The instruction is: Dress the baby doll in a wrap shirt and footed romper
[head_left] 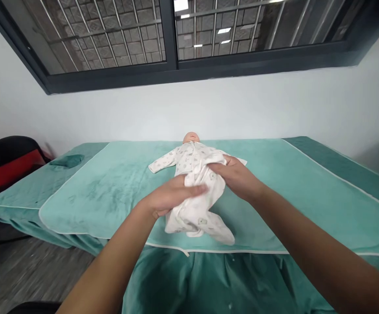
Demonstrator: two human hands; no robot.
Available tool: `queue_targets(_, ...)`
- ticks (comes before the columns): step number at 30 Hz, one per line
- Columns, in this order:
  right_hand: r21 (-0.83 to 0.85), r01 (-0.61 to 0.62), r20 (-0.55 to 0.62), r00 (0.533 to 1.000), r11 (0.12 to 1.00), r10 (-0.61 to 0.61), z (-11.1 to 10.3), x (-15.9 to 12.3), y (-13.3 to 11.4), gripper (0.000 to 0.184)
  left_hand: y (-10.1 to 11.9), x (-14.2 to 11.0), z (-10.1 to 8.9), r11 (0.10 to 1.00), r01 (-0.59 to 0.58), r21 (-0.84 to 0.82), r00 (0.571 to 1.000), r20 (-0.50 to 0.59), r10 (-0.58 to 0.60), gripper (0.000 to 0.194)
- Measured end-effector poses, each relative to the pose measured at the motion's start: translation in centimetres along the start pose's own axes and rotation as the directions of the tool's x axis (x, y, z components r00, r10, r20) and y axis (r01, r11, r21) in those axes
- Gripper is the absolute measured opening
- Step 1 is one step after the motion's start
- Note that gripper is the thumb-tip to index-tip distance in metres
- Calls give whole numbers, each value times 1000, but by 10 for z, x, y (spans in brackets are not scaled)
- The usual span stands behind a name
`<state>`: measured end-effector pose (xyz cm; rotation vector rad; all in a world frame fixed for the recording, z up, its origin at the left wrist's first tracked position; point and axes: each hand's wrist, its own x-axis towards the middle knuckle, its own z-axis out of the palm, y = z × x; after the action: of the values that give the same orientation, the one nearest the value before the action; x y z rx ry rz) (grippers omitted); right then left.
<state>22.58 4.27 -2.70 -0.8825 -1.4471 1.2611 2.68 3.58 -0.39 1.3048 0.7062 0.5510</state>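
A baby doll lies on its back on the green bed cover, its head toward the wall. It wears a white printed long-sleeved top, sleeves spread to both sides. White printed baby pants are bunched over its lower half, with the leg ends hanging toward me. My left hand is closed on the left side of the pants, thumb on top. My right hand pinches the upper right edge of the cloth. Whether the doll's legs are inside the pants is hidden.
The bed has a face hole at its left end and a hanging green skirt in front. A black and red chair stands at the left. Behind the bed are a white wall and a dark-framed window.
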Motion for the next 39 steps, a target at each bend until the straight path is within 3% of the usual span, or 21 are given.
queue_targets(2,101,3,-66,998,995,3,3,1,3,39,1,-7,-3,991,58,119,993,99,-70,60)
queue_targets(4,169,-32,-54,998,985,41,6,0,8,44,2,-9,-7,992,21,128,998,59,-29,59)
queue_targets(7,102,-146,142,981,984,131,7,-4,19,46,0,-4,-13,983,-182,11,969,-169,181,52)
queue_targets(10,-83,-245,383,887,966,258,7,-8,28,41,-11,4,-17,966,-248,-77,933,-286,217,52)
queue_targets(11,-97,-253,393,879,963,271,8,-8,30,39,-15,6,-18,968,-228,-103,938,-289,191,53)
queue_targets(12,-72,-243,358,899,967,253,8,-7,32,37,-20,6,-19,971,-203,-123,946,-280,162,54)
queue_targets(14,39,-189,214,961,981,177,10,-2,34,35,-28,5,-21,980,-149,-136,966,-233,114,56)
queue_targets(16,167,-137,88,988,976,124,12,3,37,34,-32,1,-25,995,-62,-77,989,-137,51,57)
queue_targets(19,333,-166,55,986,928,157,15,7,48,39,-35,-5,-31,995,81,63,997,10,-82,59)
queue_targets(22,413,-212,34,975,886,218,17,-3,65,42,-42,-9,-35,993,106,50,994,-39,-104,53)
queue_targets(25,353,-302,108,953,886,282,18,-31,82,44,-56,-13,-35,996,74,-54,984,-158,-82,56)
queue_targets(29,279,-479,314,864,832,393,23,-75,100,50,-75,-21,-29,987,154,38,982,-112,-149,54)
queue_targets(31,307,-498,238,865,811,441,27,-90,108,48,-78,-23,-24,963,214,166,974,-112,-197,52)
queue_targets(34,207,-453,-61,879,867,473,29,-102,118,40,-76,-19,-16,904,234,359,968,-175,-181,44)
queue_targets(39,-34,-356,-396,863,934,315,21,-103,130,29,-64,-2,-1,790,147,596,982,-185,-43,29)
